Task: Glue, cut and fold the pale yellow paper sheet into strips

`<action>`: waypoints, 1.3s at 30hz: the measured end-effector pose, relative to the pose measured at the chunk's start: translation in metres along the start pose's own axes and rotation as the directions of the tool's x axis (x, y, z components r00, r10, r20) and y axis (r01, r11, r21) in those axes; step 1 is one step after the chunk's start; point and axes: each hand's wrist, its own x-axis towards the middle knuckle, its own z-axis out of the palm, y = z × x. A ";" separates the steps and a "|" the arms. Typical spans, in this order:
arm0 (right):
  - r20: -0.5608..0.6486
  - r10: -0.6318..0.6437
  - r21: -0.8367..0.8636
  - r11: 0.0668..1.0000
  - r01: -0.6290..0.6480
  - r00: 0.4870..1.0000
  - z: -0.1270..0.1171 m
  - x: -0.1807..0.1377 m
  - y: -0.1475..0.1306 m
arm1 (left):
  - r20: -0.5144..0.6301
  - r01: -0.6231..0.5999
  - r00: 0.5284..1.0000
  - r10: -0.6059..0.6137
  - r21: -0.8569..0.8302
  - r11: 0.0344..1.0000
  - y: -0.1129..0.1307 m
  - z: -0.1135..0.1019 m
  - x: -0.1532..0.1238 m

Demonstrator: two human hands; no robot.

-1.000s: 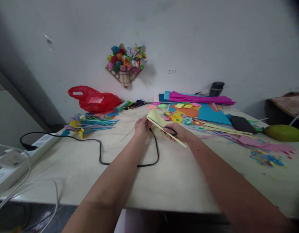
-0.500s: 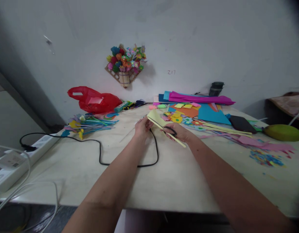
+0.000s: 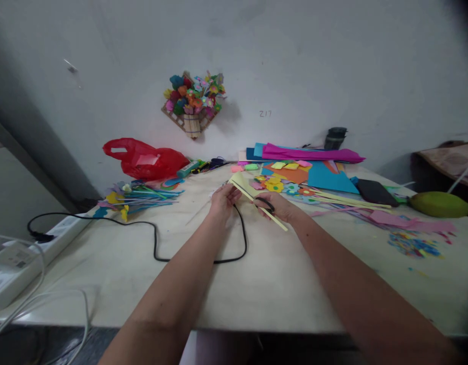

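Observation:
My left hand [image 3: 223,199] is closed on the far left end of a pale yellow sheet of paper [image 3: 244,181]. In my right hand [image 3: 280,207] are scissors with black handles [image 3: 264,204], their blades lying along the paper. A narrow yellow strip [image 3: 276,221] sticks out toward me below the scissors, along the cut edge. Both hands are just above the middle of the table. The black cable [image 3: 241,228] runs under my left wrist.
Paper flowers [image 3: 274,184], coloured sheets [image 3: 330,178] and a phone [image 3: 376,193] lie at the right, with paper scraps [image 3: 414,245] nearer. Flower stems [image 3: 153,195], a red bag [image 3: 150,161] and a power strip [image 3: 62,228] are at the left.
The whole view has shifted slightly. My hands, the scissors and the paper keep nearly the same pose; no clear progress of the blades shows.

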 end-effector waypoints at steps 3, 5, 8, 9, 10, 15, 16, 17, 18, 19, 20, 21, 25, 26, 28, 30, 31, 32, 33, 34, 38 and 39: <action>0.006 -0.020 -0.005 1.000 0.020 1.000 -0.002 0.002 0.004 | 0.004 -0.008 1.000 0.008 0.011 1.000 -0.001 -0.002 0.003; 0.001 -0.021 -0.016 1.000 0.021 1.000 -0.002 0.002 0.005 | 0.013 -0.020 1.000 0.020 0.013 1.000 -0.002 -0.003 0.005; -0.005 -0.023 -0.026 0.999 0.023 1.000 -0.002 0.002 0.005 | 0.024 -0.037 0.999 0.037 0.015 0.999 -0.003 -0.004 0.006; -0.005 -0.023 -0.023 0.999 0.023 1.000 -0.002 0.002 0.005 | 0.021 -0.040 0.999 0.040 0.018 0.999 -0.002 -0.004 0.006; -0.005 -0.022 -0.018 1.000 0.022 1.000 -0.002 0.002 0.004 | 0.016 -0.040 0.999 0.040 0.025 0.999 -0.002 -0.004 0.005; -0.010 -0.017 -0.003 1.000 0.017 1.000 -0.001 -0.001 0.000 | 0.022 -0.034 0.999 0.032 0.060 0.998 0.000 0.000 0.001; -0.010 -0.018 0.000 1.000 0.018 1.000 -0.002 -0.001 -0.001 | 0.026 -0.033 0.999 0.031 0.065 0.997 0.000 0.000 0.001; -0.012 -0.018 0.004 1.000 0.018 1.000 -0.002 -0.001 -0.001 | 0.028 -0.032 0.999 0.030 0.071 0.997 0.000 0.000 0.001; -0.010 -0.018 0.008 1.000 0.018 1.000 -0.002 -0.001 -0.001 | 0.033 -0.031 0.999 0.029 0.077 0.997 0.000 0.000 0.001; -0.007 -0.019 0.012 1.000 0.019 1.000 -0.002 -0.001 -0.001 | 0.041 -0.032 0.999 0.028 0.084 0.996 -0.001 0.000 0.001; -0.003 -0.019 0.015 1.000 0.019 1.000 -0.003 -0.001 -0.001 | 0.050 -0.032 0.998 0.028 0.090 0.995 -0.001 -0.001 0.001; 0.001 -0.020 0.015 1.000 0.020 1.000 -0.003 -0.001 0.000 | 0.059 -0.034 0.998 0.029 0.096 0.995 -0.001 -0.001 0.001; 0.002 -0.031 0.009 0.999 0.031 1.000 -0.004 0.000 0.001 | 0.076 -0.039 0.997 0.031 0.105 0.994 -0.002 -0.001 0.001; 0.003 -0.038 0.005 0.999 0.038 0.999 -0.004 0.000 0.001 | 0.078 -0.039 0.996 0.031 0.105 0.994 -0.002 -0.001 0.001; 0.008 -0.049 -0.001 0.999 0.049 0.999 -0.003 0.000 0.000 | 0.080 -0.038 0.996 0.029 0.105 0.994 -0.002 -0.001 0.001; 0.010 -0.051 0.000 0.999 0.051 0.999 -0.002 0.000 -0.002 | 0.073 -0.036 0.997 0.029 0.105 0.994 -0.001 -0.001 0.000; 0.008 -0.051 0.001 0.999 0.051 0.999 -0.002 0.000 -0.002 | 0.068 -0.036 0.997 0.029 0.106 0.994 -0.001 -0.001 0.001; 0.005 -0.051 -0.002 0.999 0.051 0.999 -0.002 -0.001 -0.003 | 0.064 -0.036 0.998 0.029 0.107 0.994 -0.001 -0.001 0.001; 0.001 -0.052 -0.005 0.999 0.052 0.999 -0.001 -0.001 -0.003 | 0.063 -0.036 0.998 0.030 0.107 0.994 -0.001 -0.001 0.001; 0.001 -0.055 -0.010 0.998 0.055 0.998 -0.001 -0.001 -0.004 | 0.063 -0.038 0.998 0.031 0.108 0.993 -0.002 -0.001 0.001; 0.016 -0.068 -0.025 0.997 0.068 0.998 -0.002 0.000 -0.002 | 0.072 -0.048 0.997 0.040 0.112 0.993 -0.002 -0.002 0.003; 0.020 -0.076 -0.026 0.997 0.077 0.997 -0.003 0.001 -0.002 | 0.069 -0.049 0.997 0.041 0.113 0.992 -0.002 -0.002 0.003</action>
